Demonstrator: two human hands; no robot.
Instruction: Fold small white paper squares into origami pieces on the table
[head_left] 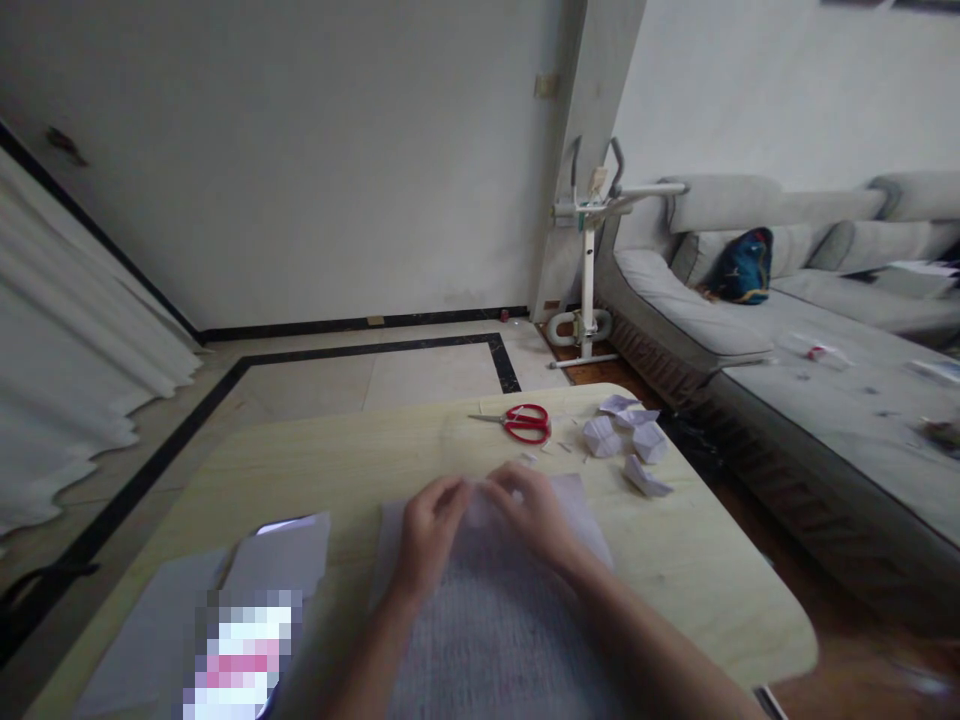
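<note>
Both my hands rest on a sheet of white paper lying on the light wooden table. My left hand and my right hand meet at the sheet's far edge, fingers curled and pinching a small fold of the paper between them. A second pale sheet lies nearer to me under my forearms. Red-handled scissors lie just beyond my hands. Several small folded paper pieces sit at the table's far right.
More paper sheets and a blurred-out item lie at the table's near left. A grey sofa with a blue bag stands to the right, an exercise machine by the wall, white curtains to the left.
</note>
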